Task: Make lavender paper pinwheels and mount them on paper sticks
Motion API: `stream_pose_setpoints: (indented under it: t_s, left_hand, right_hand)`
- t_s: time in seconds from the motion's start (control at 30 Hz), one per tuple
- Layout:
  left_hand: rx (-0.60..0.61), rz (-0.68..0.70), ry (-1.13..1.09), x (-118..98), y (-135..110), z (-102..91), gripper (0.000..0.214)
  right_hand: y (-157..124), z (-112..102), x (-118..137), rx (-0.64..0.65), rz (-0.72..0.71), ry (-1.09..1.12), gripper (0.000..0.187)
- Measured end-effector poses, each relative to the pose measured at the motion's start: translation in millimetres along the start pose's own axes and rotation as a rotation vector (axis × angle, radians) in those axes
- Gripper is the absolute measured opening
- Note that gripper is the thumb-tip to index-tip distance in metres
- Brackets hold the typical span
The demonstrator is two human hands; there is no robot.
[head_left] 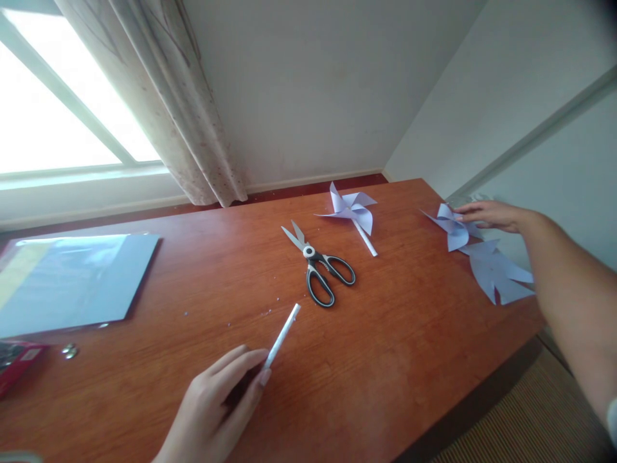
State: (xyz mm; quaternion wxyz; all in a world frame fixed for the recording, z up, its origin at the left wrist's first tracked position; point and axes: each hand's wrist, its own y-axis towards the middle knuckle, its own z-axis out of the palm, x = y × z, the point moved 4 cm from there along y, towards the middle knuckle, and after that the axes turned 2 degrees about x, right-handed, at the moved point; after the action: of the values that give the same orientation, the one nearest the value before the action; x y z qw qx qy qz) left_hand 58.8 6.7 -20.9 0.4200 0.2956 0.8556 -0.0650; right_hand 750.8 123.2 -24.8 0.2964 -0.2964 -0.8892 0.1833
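Note:
In my left hand, thumb and fingers pinch a thin white rolled-paper stick, which points up and away over the table. At the far right, my right hand has its thumb and fingers on a folded white paper pinwheel head, at its right side. Just below that head lies a flat paper square with slits cut in from its corners. A finished paper pinwheel on a white stick rests near the table's back edge. Scissors with black and grey handles lie spread at the middle.
On the left of the wooden table is a clear packet of paper sheets. Small shiny metal pieces and a red box lie in front of it. Curtain and walls stand behind the table. Tiny paper scraps dot the tabletop.

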Motion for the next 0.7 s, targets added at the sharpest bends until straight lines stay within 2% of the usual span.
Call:
stream_pose_setpoints:
  t_s: [0.7]
  left_hand:
    - [-0.013,0.023,0.013,-5.0,1.7,-0.6,0.012]
  right_hand:
    - [-3.5,-2.0,-1.5,0.032,-0.011,0.054,0.049]
